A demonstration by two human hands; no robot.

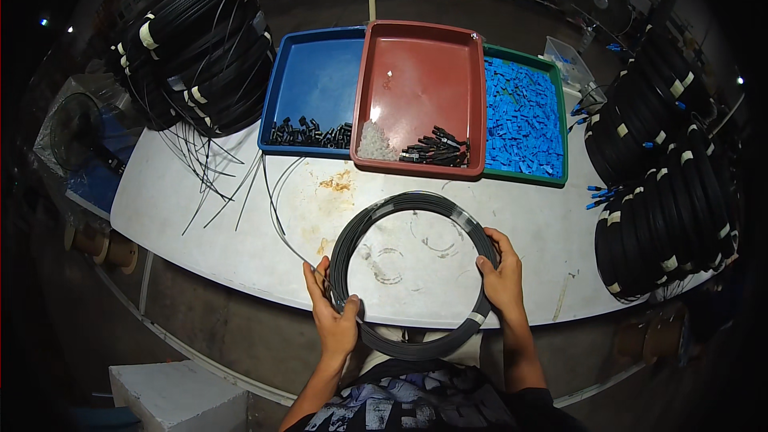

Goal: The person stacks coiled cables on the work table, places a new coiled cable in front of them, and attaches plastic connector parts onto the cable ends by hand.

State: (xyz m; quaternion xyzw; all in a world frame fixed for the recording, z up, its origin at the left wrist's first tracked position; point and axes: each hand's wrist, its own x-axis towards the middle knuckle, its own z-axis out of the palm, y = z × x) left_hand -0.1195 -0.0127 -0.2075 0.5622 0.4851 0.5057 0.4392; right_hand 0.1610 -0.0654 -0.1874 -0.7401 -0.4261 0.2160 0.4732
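Observation:
A coil of thin black cable (pixel 348 242), bound with pale tape, is held between my hands over the near edge of the white table. My left hand (pixel 334 322) grips its left side, thumb on top, fingers around the outside. On the opposite side my right hand (pixel 504 276) is closed around the ring in the same way. From the coil's left side a loose cable end (pixel 290 248) runs up and away to the left, across the tabletop. The fingers of both hands are partly hidden beneath the coil.
Beyond the coil stand a blue tray (pixel 320 84) with black parts, a red tray (pixel 420 64) with white and black parts, and a green tray (pixel 565 144) full of blue connectors. Cable coils are stacked at left (pixel 196 56) and right (pixel 668 216). The white table (pixel 184 208) has a curved near edge.

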